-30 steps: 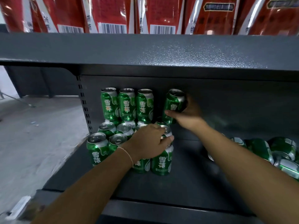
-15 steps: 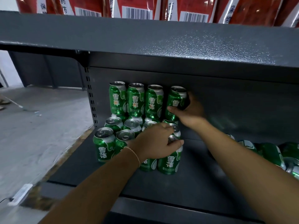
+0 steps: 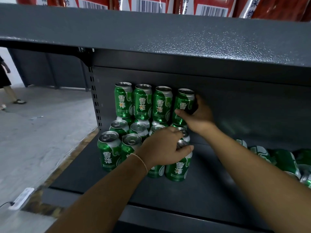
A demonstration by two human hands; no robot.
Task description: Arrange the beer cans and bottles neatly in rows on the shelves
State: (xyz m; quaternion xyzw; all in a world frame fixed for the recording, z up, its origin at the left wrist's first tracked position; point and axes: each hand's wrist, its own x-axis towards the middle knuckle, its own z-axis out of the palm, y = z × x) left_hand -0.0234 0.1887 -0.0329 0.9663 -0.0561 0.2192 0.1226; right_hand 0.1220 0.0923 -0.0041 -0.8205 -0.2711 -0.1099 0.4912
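Reaching forward with both bare arms. Left hand [image 3: 164, 147] lying palm down, fingers curled over, thumb stretching right, thin band circling the wrist. Right hand [image 3: 196, 115] extending farther back, fingers and thumb wrapping in a grip.

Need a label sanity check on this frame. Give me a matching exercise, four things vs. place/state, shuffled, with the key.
Things:
1. right hand
2. left hand
3. loose cans
4. red packages

Places/states:
A. lying on their sides at the right of the lower shelf
B. standing on the upper shelf
C. grips the rightmost can of the stacked top row
D. rests over the tops of the front upright cans

Pairs: 1-C, 2-D, 3-A, 4-B
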